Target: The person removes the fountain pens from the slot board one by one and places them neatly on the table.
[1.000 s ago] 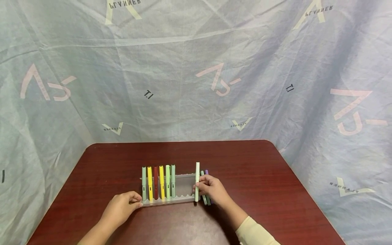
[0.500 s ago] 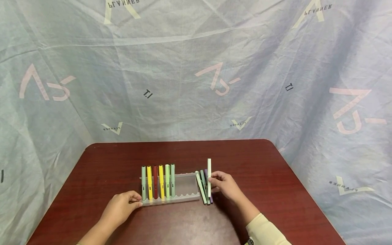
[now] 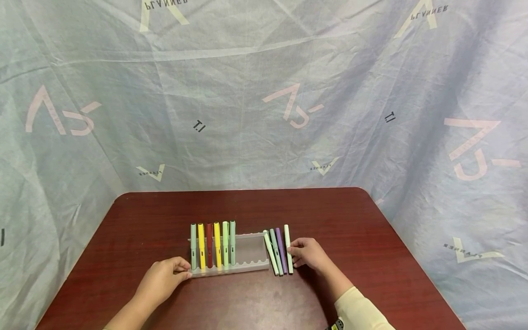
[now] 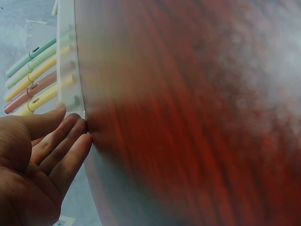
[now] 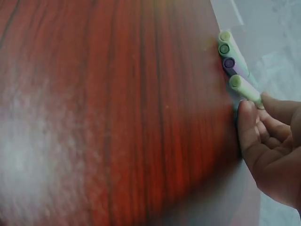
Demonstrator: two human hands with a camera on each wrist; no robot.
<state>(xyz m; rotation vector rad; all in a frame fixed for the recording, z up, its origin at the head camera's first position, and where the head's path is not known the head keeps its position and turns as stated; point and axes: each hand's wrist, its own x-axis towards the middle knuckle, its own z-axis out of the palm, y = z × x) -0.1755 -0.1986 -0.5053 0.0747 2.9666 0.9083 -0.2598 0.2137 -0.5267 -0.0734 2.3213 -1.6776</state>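
A clear plastic pen rack (image 3: pixel 252 251) with notched edges stands mid-table in the head view. Several capped pens lie in its left part: grey-green, yellow, dark red (image 3: pixel 210 245), yellow, light green and grey-green. My left hand (image 3: pixel 162 278) holds the rack's near left corner between thumb and fingers. Just right of the rack, a pale green pen (image 3: pixel 271 254), a grey-green pen (image 3: pixel 275 252) and a purple pen (image 3: pixel 281 250) lie side by side. At the right of this group my right hand (image 3: pixel 310 254) pinches another pale green pen (image 3: pixel 287 236), low at the tabletop.
The dark red wooden table (image 3: pixel 231 307) has rounded far corners. A grey printed cloth (image 3: pixel 243 114) hangs behind it and along both sides. Notches in the rack's right part hold no pens.
My right hand has moved right from over the rack's right end and lowered the pale green pen beside the purple one. The left hand and rack have stayed put.
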